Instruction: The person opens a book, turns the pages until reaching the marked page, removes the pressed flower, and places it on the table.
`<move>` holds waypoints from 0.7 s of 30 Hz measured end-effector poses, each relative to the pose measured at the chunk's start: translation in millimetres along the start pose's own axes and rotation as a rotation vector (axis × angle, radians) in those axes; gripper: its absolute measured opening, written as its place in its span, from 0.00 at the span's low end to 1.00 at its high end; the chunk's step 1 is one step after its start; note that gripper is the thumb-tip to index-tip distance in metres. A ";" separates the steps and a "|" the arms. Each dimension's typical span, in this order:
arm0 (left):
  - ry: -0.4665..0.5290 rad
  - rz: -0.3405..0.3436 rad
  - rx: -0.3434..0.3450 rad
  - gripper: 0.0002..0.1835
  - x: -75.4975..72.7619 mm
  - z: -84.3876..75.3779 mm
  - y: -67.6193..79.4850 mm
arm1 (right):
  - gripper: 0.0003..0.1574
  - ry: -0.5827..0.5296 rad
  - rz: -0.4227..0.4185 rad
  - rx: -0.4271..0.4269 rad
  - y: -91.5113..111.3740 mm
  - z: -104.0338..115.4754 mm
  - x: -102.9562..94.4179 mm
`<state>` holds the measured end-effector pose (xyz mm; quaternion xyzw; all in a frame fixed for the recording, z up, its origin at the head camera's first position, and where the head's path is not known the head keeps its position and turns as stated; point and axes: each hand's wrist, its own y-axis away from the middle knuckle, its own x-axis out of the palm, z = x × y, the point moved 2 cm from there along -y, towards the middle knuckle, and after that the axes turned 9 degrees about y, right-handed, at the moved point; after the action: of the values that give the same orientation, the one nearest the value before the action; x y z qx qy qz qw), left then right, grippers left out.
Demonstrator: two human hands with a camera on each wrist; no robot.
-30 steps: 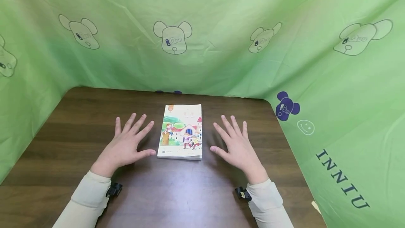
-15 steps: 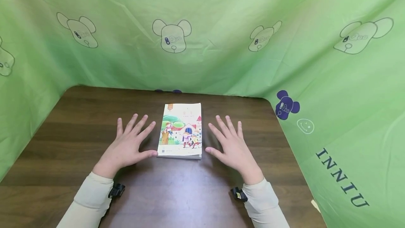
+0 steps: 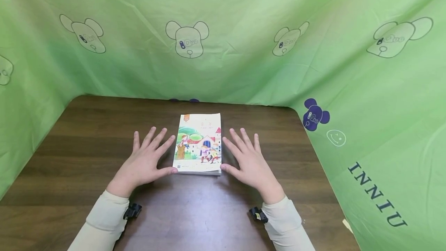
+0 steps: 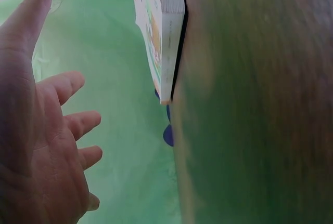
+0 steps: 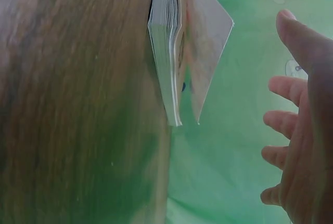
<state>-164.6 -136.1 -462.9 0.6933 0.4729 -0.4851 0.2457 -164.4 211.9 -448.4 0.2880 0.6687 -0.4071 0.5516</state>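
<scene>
A paperback book (image 3: 198,144) with a colourful illustrated cover lies flat on the brown wooden table (image 3: 195,212). In the left wrist view its white spine (image 4: 170,52) faces my left hand (image 3: 139,165). From the right wrist view, the page edges (image 5: 165,37) show and the front cover (image 5: 205,47) lifts slightly off them. My left hand hovers beside the book with fingers spread, its thumb tip at the lower left corner. Mirroring it, my right hand (image 3: 249,164) is spread on the other side, thumb tip at the lower right edge. Neither hand holds anything.
Green fabric (image 3: 237,73) printed with bear heads hangs behind the table and along both sides. A small black camera sits on each wrist, the left one (image 3: 132,211) and the right one (image 3: 258,215). A pale scrap (image 3: 347,226) lies at the table's right edge.
Both hands have moved inward toward the book, the right one farther than the left. Their fingers stay spread, and the book remains in place on the table.
</scene>
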 end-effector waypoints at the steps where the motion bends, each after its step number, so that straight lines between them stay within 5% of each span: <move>1: 0.002 -0.001 0.002 0.56 0.4 -1.1 -0.2 | 0.53 -0.005 -0.001 -0.003 -0.5 1.1 -0.3; 21: 0.063 0.016 0.013 0.55 15.6 -20.7 -2.7 | 0.49 -0.090 0.037 -0.082 -9.2 21.8 9.0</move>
<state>-156.7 -111.9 -468.3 0.7136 0.4718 -0.4640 0.2300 -163.2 187.9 -456.4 0.2591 0.6539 -0.3817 0.5997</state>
